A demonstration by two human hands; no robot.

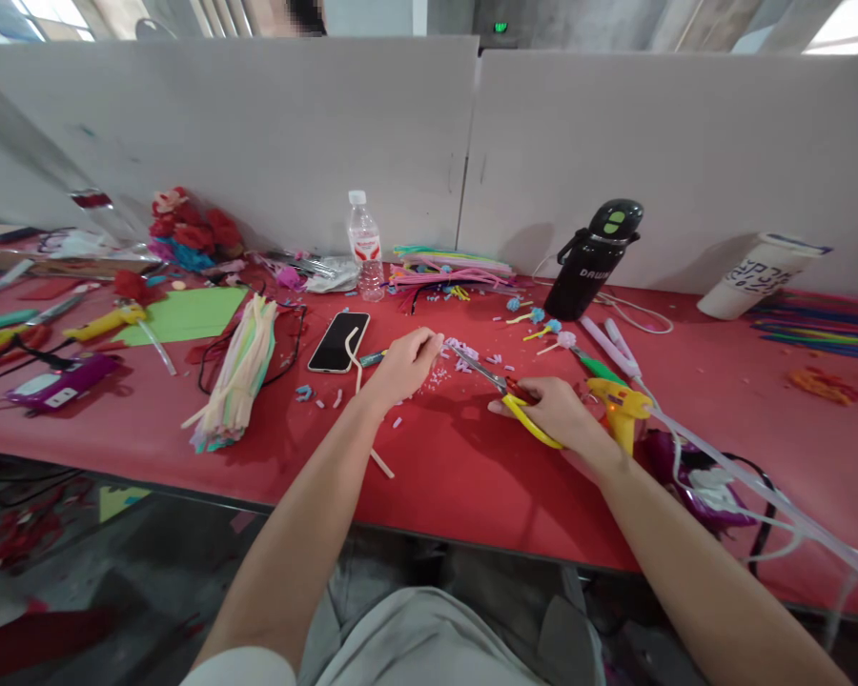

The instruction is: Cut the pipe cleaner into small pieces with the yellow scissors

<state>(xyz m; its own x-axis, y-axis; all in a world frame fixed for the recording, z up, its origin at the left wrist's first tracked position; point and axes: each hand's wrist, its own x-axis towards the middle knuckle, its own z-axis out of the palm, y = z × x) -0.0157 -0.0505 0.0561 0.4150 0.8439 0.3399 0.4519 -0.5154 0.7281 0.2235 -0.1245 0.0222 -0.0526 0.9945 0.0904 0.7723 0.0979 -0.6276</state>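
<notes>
1. Scissors [531, 425] above a red tabletop [443, 486], yellow handles gripped in a closed right hand [552, 408], tips angled toward a left hand [404, 367] with thumb and fingers pinched together. Anything between those fingertips too small to make out; gap between blades hard to judge.

2. Likeliest mishap: a nicked fingertip, from steel pointing straight at the pinch and a short hold on any small piece.

3. Yellow glue gun [623, 410] close beside the right wrist, small orange light aglow. Possible burn if hot, from a sideways swing of the hand; possible drag or topple, from a forearm catching the white cord [678, 453] nearby.

4. Pink clippings [464, 362] scattered around the blade tips, light enough to scatter further under a sleeve or palm. Pale strip [382, 464] near the front edge, at risk of a brush to the floor.

5. On the black bottle [582, 281], white capitals legible as "DAWN", possibly cut off by the curve. Bold dark characters on the white cup [747, 278], unreadable. Red print on the clear bottle's label [367, 250], too small to read. Green lit sign [500, 28] beyond the partition [257, 143], wording indistinct.
</notes>
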